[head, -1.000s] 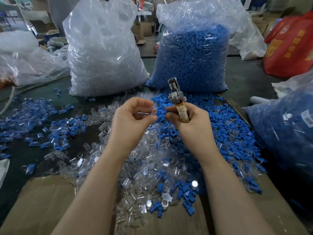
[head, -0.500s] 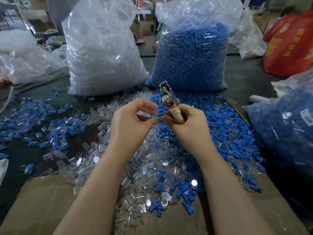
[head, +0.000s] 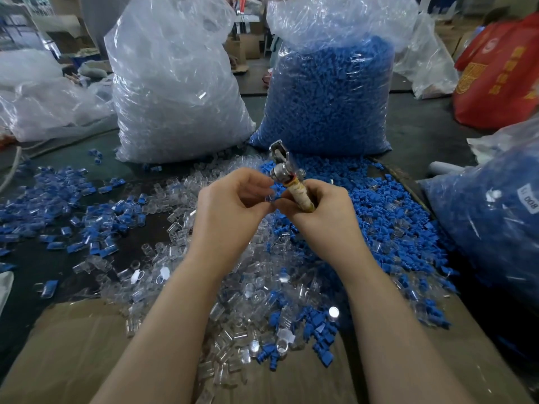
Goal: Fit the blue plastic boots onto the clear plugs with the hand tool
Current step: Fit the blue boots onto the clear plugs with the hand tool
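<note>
Head view shows the right hand (head: 323, 217) gripping the hand tool (head: 287, 177) by its wrapped handle, metal head pointing up and away, while the left hand (head: 230, 208), just beside it, pinches a clear plug (head: 267, 196) at its fingertips with a blue boot (head: 276, 190) meeting it in the gap between the hands. To do this well, line the boot squarely with the plug's end before pressing, keeping the pinch firm. Spare plugs and boots lie heaped on the desk (head: 43, 258) below both hands.
</note>
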Available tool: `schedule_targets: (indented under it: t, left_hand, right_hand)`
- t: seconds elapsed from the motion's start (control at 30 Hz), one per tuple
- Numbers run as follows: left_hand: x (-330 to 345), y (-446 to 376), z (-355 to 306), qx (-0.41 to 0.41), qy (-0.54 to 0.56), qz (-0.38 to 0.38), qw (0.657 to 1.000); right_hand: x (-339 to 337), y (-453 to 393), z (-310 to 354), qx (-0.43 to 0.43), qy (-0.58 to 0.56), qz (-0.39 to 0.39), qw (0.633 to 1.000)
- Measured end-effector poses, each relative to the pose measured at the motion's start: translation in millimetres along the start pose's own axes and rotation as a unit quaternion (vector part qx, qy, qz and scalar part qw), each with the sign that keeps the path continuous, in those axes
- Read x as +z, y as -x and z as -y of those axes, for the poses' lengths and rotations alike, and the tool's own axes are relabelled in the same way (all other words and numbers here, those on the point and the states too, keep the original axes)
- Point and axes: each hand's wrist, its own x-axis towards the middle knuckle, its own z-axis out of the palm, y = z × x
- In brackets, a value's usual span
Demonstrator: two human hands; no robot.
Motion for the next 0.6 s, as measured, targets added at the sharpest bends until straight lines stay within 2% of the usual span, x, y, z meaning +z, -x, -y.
schedule_targets:
  t: [0.23, 0.6]
  left_hand:
    - [-5.7, -2.4, -4.1, -0.103, 0.099, 0.033, 0.989]
    - [-6.1, -0.9, -6.8, -0.124, 0.145, 0.041, 0.981]
  right_hand:
    - [-2.4, 0.0, 2.0, 0.003, -0.044, 0.004, 0.999]
    - [-3.2, -0.3, 0.1, 0.0, -0.043, 0.0, 0.999]
